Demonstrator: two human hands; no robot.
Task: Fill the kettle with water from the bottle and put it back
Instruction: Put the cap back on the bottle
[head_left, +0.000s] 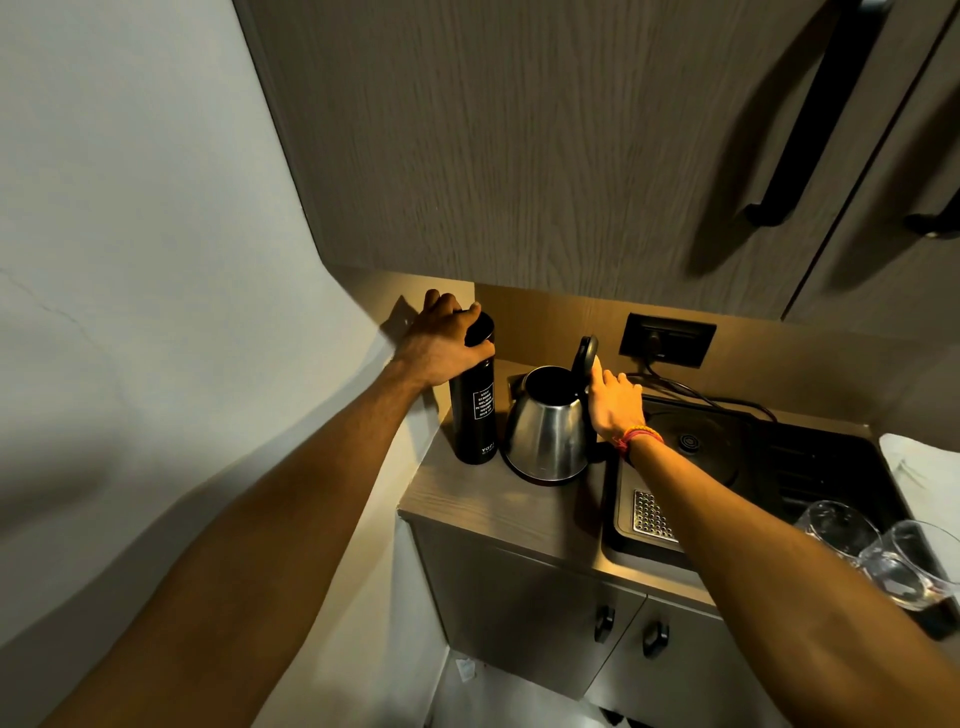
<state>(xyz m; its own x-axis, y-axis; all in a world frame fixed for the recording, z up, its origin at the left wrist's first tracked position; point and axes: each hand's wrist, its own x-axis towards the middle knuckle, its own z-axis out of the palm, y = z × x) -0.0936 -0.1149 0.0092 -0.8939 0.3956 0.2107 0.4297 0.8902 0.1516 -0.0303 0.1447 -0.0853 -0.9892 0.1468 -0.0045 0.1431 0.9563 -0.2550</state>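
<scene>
A tall black bottle (474, 415) with white lettering stands upright on the wooden counter (467, 504), close to the left wall. My left hand (441, 345) is wrapped around its top, covering most of the cap. Just right of it sits a steel kettle (545, 431) with its black lid (585, 356) tipped up, the dark inside showing. My right hand (615, 402) is at the kettle's handle side, a finger touching the raised lid; the handle itself is hidden behind the hand.
A black sink unit (769, 467) with a metal drain grille (649, 517) fills the counter to the right. Two clear glasses (883, 551) stand at its near right. A wall socket (667, 338) with a cable sits behind the kettle. Wall cupboards (571, 130) hang overhead.
</scene>
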